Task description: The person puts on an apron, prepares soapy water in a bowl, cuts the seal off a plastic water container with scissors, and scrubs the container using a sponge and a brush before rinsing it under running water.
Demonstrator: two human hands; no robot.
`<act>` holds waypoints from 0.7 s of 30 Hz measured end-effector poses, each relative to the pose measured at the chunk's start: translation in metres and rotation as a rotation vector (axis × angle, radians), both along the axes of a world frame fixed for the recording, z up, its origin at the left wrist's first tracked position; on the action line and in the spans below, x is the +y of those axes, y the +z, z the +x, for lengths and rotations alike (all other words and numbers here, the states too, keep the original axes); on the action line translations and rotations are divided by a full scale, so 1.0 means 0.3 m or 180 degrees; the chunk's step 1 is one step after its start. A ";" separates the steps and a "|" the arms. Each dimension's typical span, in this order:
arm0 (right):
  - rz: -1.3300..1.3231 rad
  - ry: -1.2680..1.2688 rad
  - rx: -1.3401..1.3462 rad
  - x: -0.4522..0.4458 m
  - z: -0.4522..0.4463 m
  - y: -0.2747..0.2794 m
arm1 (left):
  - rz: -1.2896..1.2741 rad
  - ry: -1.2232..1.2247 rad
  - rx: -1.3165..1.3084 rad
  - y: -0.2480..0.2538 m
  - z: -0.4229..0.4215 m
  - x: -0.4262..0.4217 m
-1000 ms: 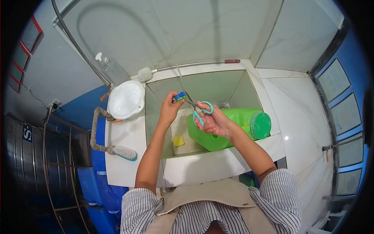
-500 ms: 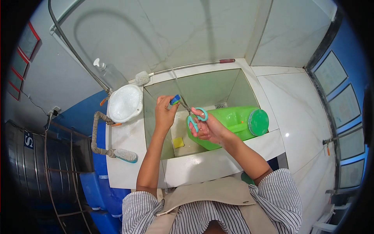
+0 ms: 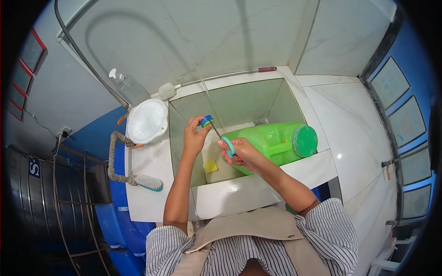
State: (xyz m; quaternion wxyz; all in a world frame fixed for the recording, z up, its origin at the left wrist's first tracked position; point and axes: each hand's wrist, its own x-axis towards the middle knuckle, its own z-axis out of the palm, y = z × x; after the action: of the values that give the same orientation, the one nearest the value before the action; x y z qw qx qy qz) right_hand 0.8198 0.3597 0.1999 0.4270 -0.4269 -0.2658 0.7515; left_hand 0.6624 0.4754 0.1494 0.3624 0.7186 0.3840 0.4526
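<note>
Over the tiled sink basin (image 3: 281, 102), my left hand (image 3: 193, 139) pinches a small blue and green bottle cap (image 3: 206, 120) between thumb and fingers. My right hand (image 3: 245, 155) grips scissors (image 3: 228, 147) by their teal handles, with the blades pointing up and left. The blade tips reach the cap; whether they are inside it or only against its edge, I cannot tell. Beneath my right hand a large green jug (image 3: 262, 138) lies on its side, its round green lid (image 3: 305, 141) facing right. A yellow sponge (image 3: 211, 166) rests on the basin floor.
Left of the basin are a white basin (image 3: 148, 122), a clear pump bottle (image 3: 131, 89), a pipe with a tap (image 3: 112, 161) and a scrub brush (image 3: 149, 183). A long-handled brush (image 3: 221, 77) lies along the back ledge. A thin water stream (image 3: 202, 85) falls beside my left hand.
The scissors have turned, so their handles now look drawn together rather than spread. My right hand has rolled over and lowered slightly; the cap has tilted in my left hand.
</note>
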 end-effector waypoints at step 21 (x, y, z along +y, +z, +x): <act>0.2491 -0.0901 -0.2265 0.154 -0.004 -0.021 | 0.0209 -0.0080 0.0958 0.107 -0.038 -0.091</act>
State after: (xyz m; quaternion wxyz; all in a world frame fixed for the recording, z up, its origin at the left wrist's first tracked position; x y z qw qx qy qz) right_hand 0.8186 0.4060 0.1936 0.5346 -0.4956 -0.5935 0.3410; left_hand 0.6509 0.4483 0.1814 0.2827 0.7945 0.4100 0.3475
